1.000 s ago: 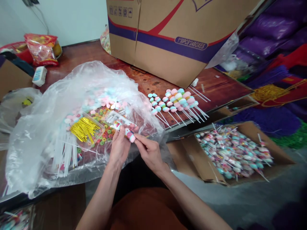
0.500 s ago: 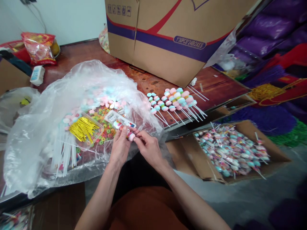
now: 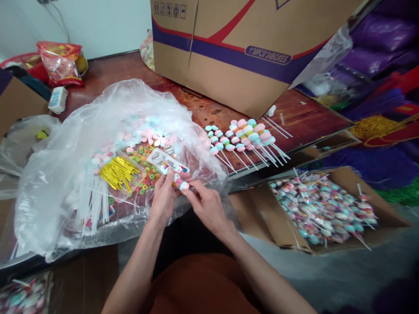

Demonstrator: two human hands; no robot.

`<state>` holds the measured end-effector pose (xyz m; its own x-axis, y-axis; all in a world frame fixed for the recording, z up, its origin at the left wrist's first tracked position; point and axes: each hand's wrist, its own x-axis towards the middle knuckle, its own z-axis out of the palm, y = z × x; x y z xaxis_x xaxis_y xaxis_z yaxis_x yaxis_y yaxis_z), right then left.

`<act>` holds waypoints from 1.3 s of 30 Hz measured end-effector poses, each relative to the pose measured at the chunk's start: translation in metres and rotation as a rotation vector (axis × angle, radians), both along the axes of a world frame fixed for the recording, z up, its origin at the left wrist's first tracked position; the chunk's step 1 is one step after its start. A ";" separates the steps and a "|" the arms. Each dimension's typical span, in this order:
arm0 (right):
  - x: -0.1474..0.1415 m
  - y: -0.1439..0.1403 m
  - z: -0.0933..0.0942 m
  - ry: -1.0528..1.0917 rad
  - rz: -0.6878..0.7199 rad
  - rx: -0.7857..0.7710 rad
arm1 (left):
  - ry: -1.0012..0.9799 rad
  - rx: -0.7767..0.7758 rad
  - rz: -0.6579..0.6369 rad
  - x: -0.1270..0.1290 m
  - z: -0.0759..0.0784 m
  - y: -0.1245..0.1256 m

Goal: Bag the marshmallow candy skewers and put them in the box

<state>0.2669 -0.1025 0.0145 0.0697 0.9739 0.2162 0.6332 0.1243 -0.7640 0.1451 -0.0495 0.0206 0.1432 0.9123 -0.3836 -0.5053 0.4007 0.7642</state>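
My left hand (image 3: 165,195) is closed on a small printed candy bag with pink and white candies (image 3: 181,183) in and at the end of it. My right hand (image 3: 205,199) pinches the near end, thumb and fingers touching the outermost candy; how far the bag covers it I cannot make out. Just beyond my fingers lies a stack of flat printed bags (image 3: 166,160). Gold twist ties (image 3: 120,171) fill a clear tray to the left, beside white sticks (image 3: 93,205). Ring-shaped gummies (image 3: 152,176) and pastel candies (image 3: 157,138) lie on the clear plastic sheet (image 3: 81,113).
Finished-looking candy skewers (image 3: 248,133) lie in a row at the table's right edge. A large carton (image 3: 222,56) stands behind them. Below on the right, an open cardboard box (image 3: 284,229) holds many wrapped skewers. A red snack bag (image 3: 60,63) sits at the back left.
The view has shifted slightly, so the surroundings sit a little further right. My right fingers have moved slightly against the end candy, and more of its pink and blue shows.
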 end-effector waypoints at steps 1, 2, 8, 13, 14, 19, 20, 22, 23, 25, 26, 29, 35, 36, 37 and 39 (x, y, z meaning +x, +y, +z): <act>0.004 0.001 0.001 0.052 0.027 -0.016 | 0.002 -0.004 -0.030 -0.003 -0.001 0.001; 0.007 0.002 0.002 0.089 0.050 -0.026 | 0.005 -0.011 -0.061 -0.005 -0.002 0.003; 0.003 0.001 -0.008 -0.018 -0.016 0.092 | -0.031 -0.007 -0.116 -0.005 -0.004 0.003; -0.011 -0.001 -0.021 -0.182 -0.012 0.193 | -0.091 -0.017 -0.067 0.002 -0.004 -0.004; -0.011 -0.002 -0.021 -0.166 0.003 0.184 | -0.098 -0.022 -0.062 0.002 -0.004 -0.004; 0.002 -0.011 -0.013 -0.039 0.097 0.073 | -0.118 -0.041 -0.022 -0.003 -0.001 -0.001; 0.004 -0.013 -0.012 -0.027 0.112 0.045 | -0.118 -0.040 -0.011 -0.004 -0.001 0.000; 0.007 -0.018 -0.013 0.010 0.135 0.002 | -0.107 -0.022 -0.002 -0.002 -0.001 -0.001; 0.006 -0.019 -0.013 0.036 0.143 -0.003 | -0.097 -0.008 -0.004 -0.001 -0.002 -0.002; 0.001 -0.018 -0.015 0.088 0.145 0.025 | -0.074 0.021 -0.027 0.002 -0.003 -0.005; -0.002 -0.016 -0.015 0.106 0.133 0.046 | -0.066 0.031 -0.044 0.004 -0.004 -0.007; -0.012 -0.009 -0.014 0.153 0.059 0.095 | -0.057 0.043 -0.111 0.005 -0.005 -0.012; -0.015 -0.002 -0.010 0.252 0.004 0.096 | -0.063 0.014 -0.216 -0.003 -0.003 -0.012; -0.014 -0.002 -0.011 0.250 -0.001 0.097 | -0.070 0.008 -0.185 -0.004 -0.003 -0.010; -0.014 -0.003 -0.011 0.245 -0.002 0.096 | -0.073 0.007 -0.135 -0.004 -0.003 -0.008; -0.015 -0.003 -0.013 0.241 0.004 0.083 | -0.068 0.026 -0.027 -0.003 -0.004 -0.004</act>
<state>0.2516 -0.1052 0.0020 0.1253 0.9539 0.2727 0.4333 0.1947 -0.8800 0.1418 -0.0535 0.0164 0.1925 0.9174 -0.3484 -0.5460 0.3951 0.7387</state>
